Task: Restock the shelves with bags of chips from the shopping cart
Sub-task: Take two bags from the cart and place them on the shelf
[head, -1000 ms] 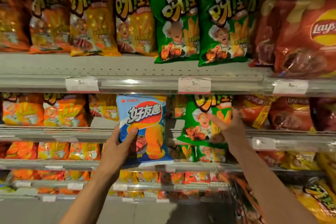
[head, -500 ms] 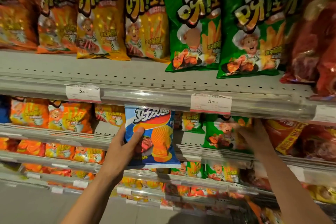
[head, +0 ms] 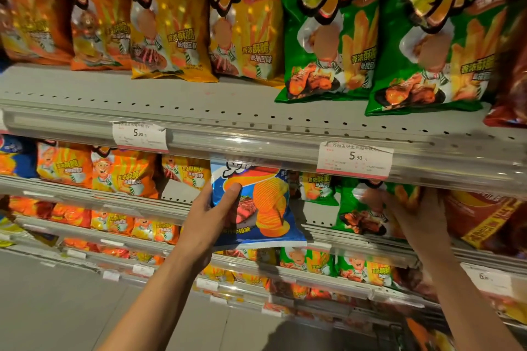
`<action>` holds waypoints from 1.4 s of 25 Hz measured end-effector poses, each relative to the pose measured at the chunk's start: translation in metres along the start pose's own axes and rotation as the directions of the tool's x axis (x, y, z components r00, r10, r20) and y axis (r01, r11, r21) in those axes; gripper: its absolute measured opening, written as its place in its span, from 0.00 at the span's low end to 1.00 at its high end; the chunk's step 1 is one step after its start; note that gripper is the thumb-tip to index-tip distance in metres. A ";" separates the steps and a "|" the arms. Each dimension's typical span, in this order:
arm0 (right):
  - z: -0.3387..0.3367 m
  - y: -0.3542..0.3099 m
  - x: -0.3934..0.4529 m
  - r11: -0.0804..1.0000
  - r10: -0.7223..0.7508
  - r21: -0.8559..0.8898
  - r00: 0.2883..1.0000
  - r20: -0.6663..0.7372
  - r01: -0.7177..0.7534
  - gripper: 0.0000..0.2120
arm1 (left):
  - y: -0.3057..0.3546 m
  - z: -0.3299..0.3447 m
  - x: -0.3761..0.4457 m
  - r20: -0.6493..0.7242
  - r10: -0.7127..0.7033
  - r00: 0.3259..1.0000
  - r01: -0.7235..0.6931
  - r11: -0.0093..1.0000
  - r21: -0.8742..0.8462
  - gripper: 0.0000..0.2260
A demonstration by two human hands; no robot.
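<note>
The left hand is gripping a blue chip bag; at its 12 o'clock, the upper shelf edge is blocking its top. At 3 o'clock, the right hand is pressing a green bag, grip unclear.

Price tags and on upper shelf rail: 5.90.

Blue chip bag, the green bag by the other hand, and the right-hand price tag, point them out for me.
blue chip bag [head: 265, 208]: head view, front panel by the ridged chips.
green bag [head: 362, 208]: head view, lower front.
price tag [head: 355, 159]: head view, its printed middle.
</note>
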State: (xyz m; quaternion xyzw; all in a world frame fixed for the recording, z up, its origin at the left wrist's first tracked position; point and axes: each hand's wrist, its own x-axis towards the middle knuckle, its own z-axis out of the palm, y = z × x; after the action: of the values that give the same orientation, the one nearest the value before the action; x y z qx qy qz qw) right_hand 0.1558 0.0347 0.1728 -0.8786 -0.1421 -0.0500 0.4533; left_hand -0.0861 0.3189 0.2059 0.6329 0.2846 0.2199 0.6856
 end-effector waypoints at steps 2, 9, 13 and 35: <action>0.004 -0.008 -0.005 0.970 -0.141 -0.220 0.976 -0.168 0.102 0.43 | 0.001 -0.001 -0.001 0.009 0.000 1.000 0.000 1.000 -0.023 0.14; 0.040 -0.045 -0.032 0.876 -0.410 -0.398 0.855 -0.317 0.273 0.33 | -0.002 -0.030 -0.013 -0.023 -0.016 1.000 0.015 0.999 -0.042 0.18; 0.092 -0.086 -0.067 0.840 -0.516 -0.272 0.847 -0.129 0.470 0.25 | -0.006 -0.080 -0.025 -0.052 -0.015 0.999 0.009 0.995 -0.103 0.15; 0.378 -0.559 -0.221 0.562 -0.819 0.126 0.527 0.228 0.818 0.23 | 0.111 -0.597 -0.010 -0.279 0.369 0.886 -0.383 0.924 0.007 0.23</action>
State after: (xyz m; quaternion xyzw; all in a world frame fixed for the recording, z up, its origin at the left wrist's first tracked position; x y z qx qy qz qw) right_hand -0.2353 0.6030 0.3414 -0.7071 -0.5951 -0.1404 0.3553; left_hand -0.4859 0.7668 0.2949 0.6225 0.2437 0.4412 0.5987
